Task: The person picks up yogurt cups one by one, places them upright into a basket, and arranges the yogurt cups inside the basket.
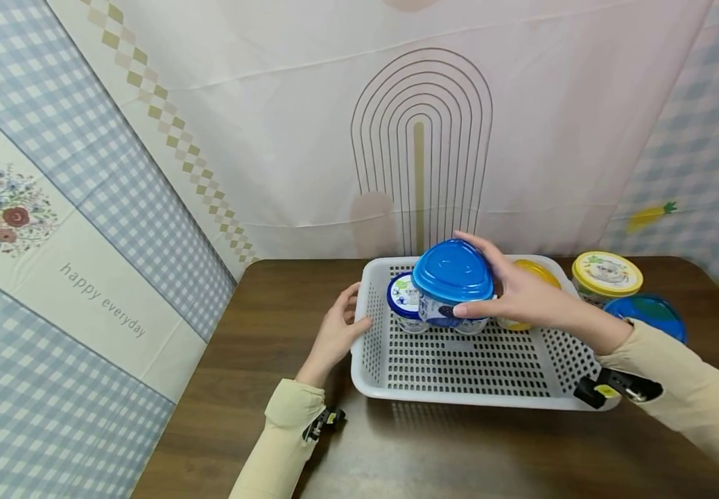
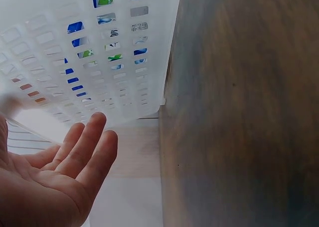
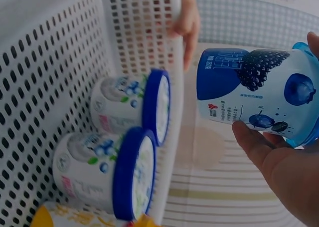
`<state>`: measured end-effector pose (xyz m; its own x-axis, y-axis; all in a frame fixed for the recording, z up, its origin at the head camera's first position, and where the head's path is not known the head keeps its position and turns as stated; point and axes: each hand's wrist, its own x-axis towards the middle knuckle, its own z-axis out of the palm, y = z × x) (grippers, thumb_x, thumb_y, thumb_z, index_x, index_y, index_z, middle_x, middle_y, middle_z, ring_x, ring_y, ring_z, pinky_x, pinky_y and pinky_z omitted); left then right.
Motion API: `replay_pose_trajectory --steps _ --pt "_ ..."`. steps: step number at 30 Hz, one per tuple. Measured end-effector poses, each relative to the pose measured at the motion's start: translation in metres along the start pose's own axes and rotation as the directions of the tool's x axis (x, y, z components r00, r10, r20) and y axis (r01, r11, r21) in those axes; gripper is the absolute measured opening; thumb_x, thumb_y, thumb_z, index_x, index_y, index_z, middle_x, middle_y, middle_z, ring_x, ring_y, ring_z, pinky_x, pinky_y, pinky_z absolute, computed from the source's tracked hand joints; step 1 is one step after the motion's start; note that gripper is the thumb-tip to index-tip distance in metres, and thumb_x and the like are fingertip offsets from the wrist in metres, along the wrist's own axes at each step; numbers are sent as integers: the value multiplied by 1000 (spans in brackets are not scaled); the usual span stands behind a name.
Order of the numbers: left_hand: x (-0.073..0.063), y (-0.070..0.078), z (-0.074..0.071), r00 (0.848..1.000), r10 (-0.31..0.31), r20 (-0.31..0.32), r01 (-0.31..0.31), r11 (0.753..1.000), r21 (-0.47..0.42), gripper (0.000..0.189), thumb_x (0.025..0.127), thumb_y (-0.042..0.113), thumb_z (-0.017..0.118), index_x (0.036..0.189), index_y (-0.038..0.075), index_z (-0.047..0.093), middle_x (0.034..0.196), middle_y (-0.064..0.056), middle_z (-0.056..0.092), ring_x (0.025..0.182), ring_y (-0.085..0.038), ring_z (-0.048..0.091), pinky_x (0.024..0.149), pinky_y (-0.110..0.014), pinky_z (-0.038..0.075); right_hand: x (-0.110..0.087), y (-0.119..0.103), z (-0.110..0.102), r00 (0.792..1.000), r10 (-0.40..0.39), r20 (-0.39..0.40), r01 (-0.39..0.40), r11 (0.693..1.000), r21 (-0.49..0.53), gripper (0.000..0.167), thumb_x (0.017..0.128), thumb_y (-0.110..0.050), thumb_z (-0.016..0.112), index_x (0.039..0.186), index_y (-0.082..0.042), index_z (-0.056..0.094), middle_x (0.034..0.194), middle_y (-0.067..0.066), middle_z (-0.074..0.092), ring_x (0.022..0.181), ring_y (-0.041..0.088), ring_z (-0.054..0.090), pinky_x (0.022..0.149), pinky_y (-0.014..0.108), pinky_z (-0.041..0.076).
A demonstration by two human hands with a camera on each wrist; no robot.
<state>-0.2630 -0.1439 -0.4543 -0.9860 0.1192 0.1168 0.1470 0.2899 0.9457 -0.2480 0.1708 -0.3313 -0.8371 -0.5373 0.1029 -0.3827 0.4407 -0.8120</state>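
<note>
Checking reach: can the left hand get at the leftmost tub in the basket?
Likely yes: only the basket wall stands between the left hand and the leftmost tub, uncovered on its left side.

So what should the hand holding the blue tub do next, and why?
Probably the right hand should lower the blue-lidded tub into the basket's near side, since it holds the tub raised above, and that part looks bare.
</note>
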Motion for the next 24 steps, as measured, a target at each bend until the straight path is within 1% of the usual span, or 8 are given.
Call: replay_pose_trajectory --steps 4,7,9,14,17,20,24 --pt "0 -2 0 1000 5 -4 -5 1000 -19 76 87 3 67 156 13 36 135 -18 54 110 -33 64 79 -44 60 5 4 10 998 11 59 -11 1000 -4 102 87 -35 79 161 -36 8 159 25 21 133 50 43 99 59 48" --pt "0 -2 0 1000 12 -12 -12 1000 -21 75 86 2 67 155 13 38 132 -18 55 107 -33 65 78 -43 60 9 8 17 995 17 95 -17 1000 -6 103 86 -38 80 161 -35 9 159 24 21 133 48 44 99 56 48" --pt "0 -2 1 1000 16 -13 -16 1000 -19 75 86 2 66 155 12 39 131 -18 55 106 -32 65 77 -43 60 12 10 21 994 17 108 -14 999 -32 104 84 -41 81 161 -32 11 158 23 23 133 48 45 99 56 49" --pt "0 -1 2 1000 16 -13 -17 1000 -5 74 87 3 66 155 13 38 131 -18 55 106 -32 65 77 -44 60 18 16 29 991 6 130 6 996 -86 106 82 -43 83 160 -30 13 157 21 28 134 47 42 101 61 46" --pt "1 -1 2 1000 20 -11 -20 1000 3 74 86 3 66 154 12 38 130 -18 55 106 -33 65 77 -44 60 21 20 33 989 2 151 10 997 -82 106 82 -43 83 160 -32 13 158 21 29 135 46 41 102 64 43" --pt "1 -2 1 1000 25 -11 -25 1000 6 74 86 3 66 154 11 39 130 -18 55 105 -33 65 77 -45 61 23 21 37 986 -8 169 19 997 -69 106 81 -43 84 160 -34 13 158 20 29 135 45 41 103 65 41" --pt "1 -2 1 1000 28 -14 -27 1000 8 73 86 4 66 154 11 39 129 -19 55 105 -33 65 77 -45 61 27 22 41 983 -29 182 42 997 -71 105 81 -43 84 159 -32 15 157 19 30 134 44 43 103 65 42"
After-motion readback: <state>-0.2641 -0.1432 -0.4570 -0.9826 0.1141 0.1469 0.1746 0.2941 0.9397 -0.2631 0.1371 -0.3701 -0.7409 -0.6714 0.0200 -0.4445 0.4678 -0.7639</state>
